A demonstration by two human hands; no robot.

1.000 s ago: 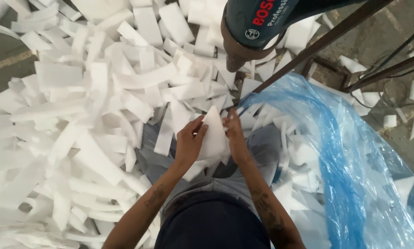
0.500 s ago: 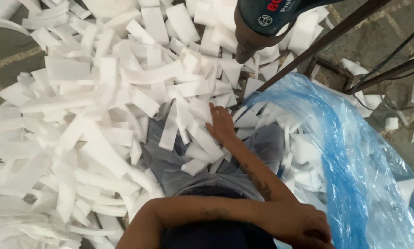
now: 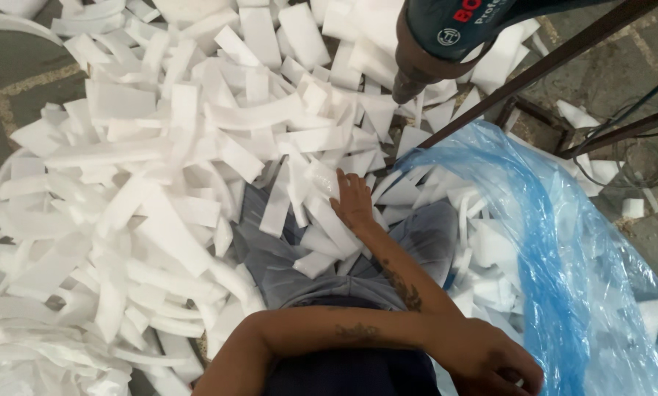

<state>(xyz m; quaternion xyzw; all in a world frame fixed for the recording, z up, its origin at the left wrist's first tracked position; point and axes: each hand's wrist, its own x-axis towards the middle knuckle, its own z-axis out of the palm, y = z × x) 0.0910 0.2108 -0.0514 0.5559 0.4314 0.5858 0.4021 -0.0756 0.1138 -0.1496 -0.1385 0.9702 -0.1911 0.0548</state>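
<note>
A heap of white foam strips (image 3: 167, 183) covers the floor ahead of me and spills over my grey-trousered lap (image 3: 285, 271). At my right side stands a blue plastic bag (image 3: 564, 242) with more foam pieces inside. A power drill (image 3: 446, 37) hangs overhead. My right hand (image 3: 352, 202) lies flat, fingers spread, on the strips just beyond my knees. My left hand (image 3: 490, 359) crosses over to the bag's mouth, fingers curled; I cannot tell whether it grips anything.
</note>
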